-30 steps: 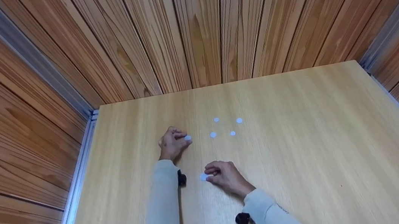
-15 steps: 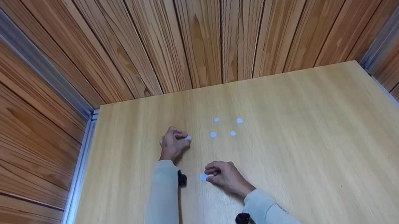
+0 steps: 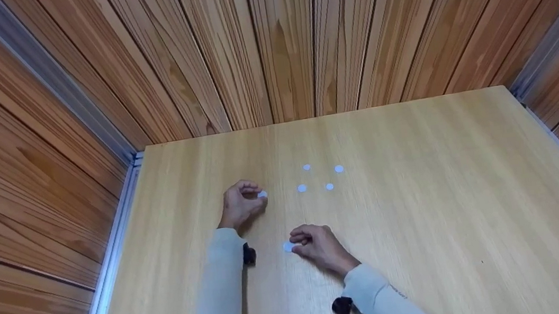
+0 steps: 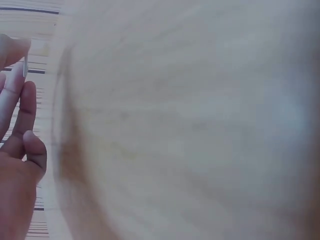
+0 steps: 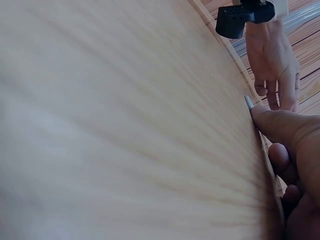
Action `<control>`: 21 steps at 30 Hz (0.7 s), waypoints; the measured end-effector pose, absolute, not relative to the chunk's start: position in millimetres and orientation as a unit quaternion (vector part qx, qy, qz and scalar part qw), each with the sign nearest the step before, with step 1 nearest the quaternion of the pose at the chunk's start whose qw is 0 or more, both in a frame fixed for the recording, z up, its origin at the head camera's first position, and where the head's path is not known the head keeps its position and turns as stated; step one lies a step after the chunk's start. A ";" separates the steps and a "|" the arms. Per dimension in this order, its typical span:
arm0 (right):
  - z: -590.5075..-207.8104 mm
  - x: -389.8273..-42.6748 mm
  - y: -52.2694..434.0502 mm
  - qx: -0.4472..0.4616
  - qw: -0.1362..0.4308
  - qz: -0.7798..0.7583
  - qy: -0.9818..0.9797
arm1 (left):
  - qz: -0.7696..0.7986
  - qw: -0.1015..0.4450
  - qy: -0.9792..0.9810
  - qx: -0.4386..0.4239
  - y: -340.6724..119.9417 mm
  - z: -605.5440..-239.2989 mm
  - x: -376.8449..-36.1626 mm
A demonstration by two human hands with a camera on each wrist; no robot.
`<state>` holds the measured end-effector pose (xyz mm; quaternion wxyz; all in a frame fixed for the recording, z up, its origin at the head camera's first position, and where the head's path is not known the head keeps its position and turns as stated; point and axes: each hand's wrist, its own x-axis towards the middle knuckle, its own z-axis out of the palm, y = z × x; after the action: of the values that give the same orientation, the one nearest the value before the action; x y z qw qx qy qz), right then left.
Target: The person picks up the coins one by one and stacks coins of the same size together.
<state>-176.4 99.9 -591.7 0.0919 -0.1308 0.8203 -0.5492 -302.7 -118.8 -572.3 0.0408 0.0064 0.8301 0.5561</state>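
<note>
The left hand [image 3: 239,205] pinches a small white disc [image 3: 262,195] at its fingertips, grip closed on it, just left of the four white discs [image 3: 302,188] lying flat on the wooden surface [image 3: 424,203]. Nearer the person than those four, the right hand [image 3: 317,244] pinches another white disc [image 3: 288,246] low against the surface, likely so the thin piece cannot slip.

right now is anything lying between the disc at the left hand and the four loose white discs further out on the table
Nothing visible does. The left hand pinches a small white disc at its fingertips, and only bare wooden table separates it from the nearest loose disc. The right hand, on its own disc, sits nearer the person, off that line.
</note>
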 end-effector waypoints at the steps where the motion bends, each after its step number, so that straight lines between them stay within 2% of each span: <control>1: -591.7 -176.3 100.4 -0.129 0.094 -0.551 0.819 | 0.561 0.047 0.827 0.006 -119.1 -571.2 -301.5; 7: -592.3 -175.4 102.0 -0.123 0.097 -0.549 0.821 | 0.601 0.070 0.796 0.010 -122.1 -566.9 -292.9; 14: -594.5 -175.8 100.6 -0.137 0.086 -0.552 0.818 | 0.596 0.050 0.799 0.059 -129.2 -565.1 -280.7; 21: -592.9 -176.4 99.7 -0.142 0.082 -0.552 0.818 | 0.561 0.056 0.822 0.077 -133.8 -555.2 -268.2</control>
<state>-176.4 99.7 -592.9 0.0818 -0.1421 0.8176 -0.5519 -268.2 -133.8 -555.2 0.0557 0.0773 0.8223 0.5610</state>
